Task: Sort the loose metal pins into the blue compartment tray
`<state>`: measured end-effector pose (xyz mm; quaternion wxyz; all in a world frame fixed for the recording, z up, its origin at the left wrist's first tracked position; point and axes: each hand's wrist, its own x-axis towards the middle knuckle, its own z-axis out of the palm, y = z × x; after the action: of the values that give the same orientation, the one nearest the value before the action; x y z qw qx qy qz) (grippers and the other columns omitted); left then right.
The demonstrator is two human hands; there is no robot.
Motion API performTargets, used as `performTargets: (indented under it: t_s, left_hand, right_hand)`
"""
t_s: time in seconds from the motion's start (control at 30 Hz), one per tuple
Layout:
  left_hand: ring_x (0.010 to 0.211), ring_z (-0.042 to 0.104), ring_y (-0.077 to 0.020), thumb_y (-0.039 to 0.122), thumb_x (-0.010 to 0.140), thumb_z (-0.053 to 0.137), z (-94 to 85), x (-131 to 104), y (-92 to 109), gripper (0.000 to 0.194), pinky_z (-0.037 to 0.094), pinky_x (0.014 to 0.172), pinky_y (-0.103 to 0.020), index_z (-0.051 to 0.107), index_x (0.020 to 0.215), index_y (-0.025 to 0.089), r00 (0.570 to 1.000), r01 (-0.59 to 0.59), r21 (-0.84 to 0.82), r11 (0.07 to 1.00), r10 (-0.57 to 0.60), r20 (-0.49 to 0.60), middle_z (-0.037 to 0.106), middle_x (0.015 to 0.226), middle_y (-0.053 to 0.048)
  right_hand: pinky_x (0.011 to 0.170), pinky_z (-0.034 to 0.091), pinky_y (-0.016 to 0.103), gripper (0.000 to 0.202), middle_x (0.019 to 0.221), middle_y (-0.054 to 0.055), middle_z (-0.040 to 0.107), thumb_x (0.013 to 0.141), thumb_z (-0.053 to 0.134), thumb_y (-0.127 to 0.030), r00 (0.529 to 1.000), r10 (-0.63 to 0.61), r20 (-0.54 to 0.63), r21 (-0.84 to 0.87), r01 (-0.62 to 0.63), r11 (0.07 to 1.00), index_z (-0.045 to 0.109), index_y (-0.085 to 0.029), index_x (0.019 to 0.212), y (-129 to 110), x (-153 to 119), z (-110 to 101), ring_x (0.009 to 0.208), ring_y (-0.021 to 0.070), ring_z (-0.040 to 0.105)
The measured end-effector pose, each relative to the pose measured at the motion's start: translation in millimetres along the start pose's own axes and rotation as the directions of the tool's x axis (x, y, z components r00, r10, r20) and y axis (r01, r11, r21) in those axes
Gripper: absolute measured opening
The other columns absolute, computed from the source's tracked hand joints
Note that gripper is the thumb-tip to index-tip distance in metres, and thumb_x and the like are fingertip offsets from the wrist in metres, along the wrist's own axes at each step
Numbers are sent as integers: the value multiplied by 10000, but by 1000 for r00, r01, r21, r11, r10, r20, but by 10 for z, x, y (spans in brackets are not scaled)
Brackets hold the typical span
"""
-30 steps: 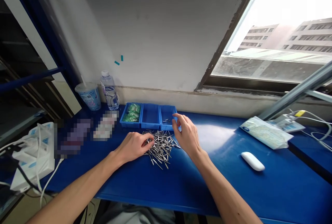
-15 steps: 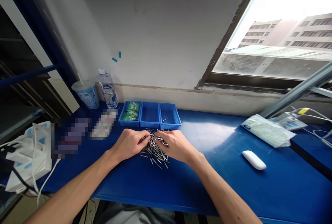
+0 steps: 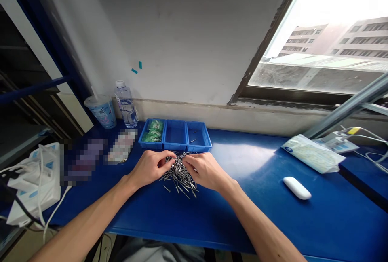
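Note:
A loose heap of silvery blind rivets (image 3: 182, 179) lies on the blue table in front of me. At its left upper edge is my left hand (image 3: 150, 167), thumb and forefinger closed together on rivets. My right hand (image 3: 206, 168) reaches in from the right, its fingers curled and pinched among the rivets; its fingertips are partly hidden. Just behind the heap stands a blue three-compartment tray (image 3: 176, 146). Green-and-clear packets (image 3: 154, 130) fill its left compartment, the middle one is bare, and a few rivets (image 3: 193, 140) lie in the right one.
At the back left stand a lidded cup (image 3: 103, 110) and a water bottle (image 3: 125, 104). White power strips with cables (image 3: 36, 185) lie far left. To the right are a white mouse (image 3: 297, 188) and a tissue pack (image 3: 313, 153). A wall rises behind the tray.
The heap has spread slightly to the left, and a single rivet now lies apart at its lower left. My left thumb and forefinger have shifted a little; my right hand stays nearly in place.

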<state>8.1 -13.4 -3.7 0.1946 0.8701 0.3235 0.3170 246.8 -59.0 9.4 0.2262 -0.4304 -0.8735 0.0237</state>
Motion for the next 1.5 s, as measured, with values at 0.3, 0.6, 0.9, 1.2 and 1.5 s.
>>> performTargets:
  t_s: [0.3,0.6,0.9,1.2,1.5]
  left_hand:
    - [552,601,-118,282,1016,647,22,-19,26,169,448,604,-238,780,1090,208,991,-120,-84,989,124,46,695,663,24]
    - [677,615,-119,161,980,614,23,-9,80,87,468,637,-219,696,966,186,991,-119,-179,977,126,31,689,804,3]
    - [736,676,-122,199,1013,641,16,-10,80,66,527,687,-205,707,1015,195,994,-103,-248,963,108,10,752,894,-2]
    - [685,626,-126,242,1030,635,6,10,76,101,490,664,-229,719,1007,191,996,-86,-159,984,90,17,744,875,-4]
    - [798,693,-147,205,1050,601,19,6,50,119,504,759,-244,717,1027,193,995,-100,-130,986,103,18,762,917,-9]
  right_hand:
    - [553,274,291,354,611,-18,545,1066,386,-189,991,-106,-81,20,108,994,529,-210,742,-114,15,30,509,116,406]
    - [580,323,285,332,697,9,669,1125,468,-342,991,-110,-73,5,111,994,635,-197,877,-102,2,70,595,137,589]
    - [585,311,284,336,740,8,676,1150,399,-281,994,-93,-59,-9,93,996,625,-182,920,-39,11,94,619,132,608]
    - [588,293,280,306,757,13,660,1114,405,-219,989,-81,-121,-31,77,997,632,-175,913,-90,14,99,614,122,562]
    - [582,327,271,340,874,42,638,1116,396,-192,971,-98,-218,-57,87,995,668,-166,913,-75,20,148,641,115,539]
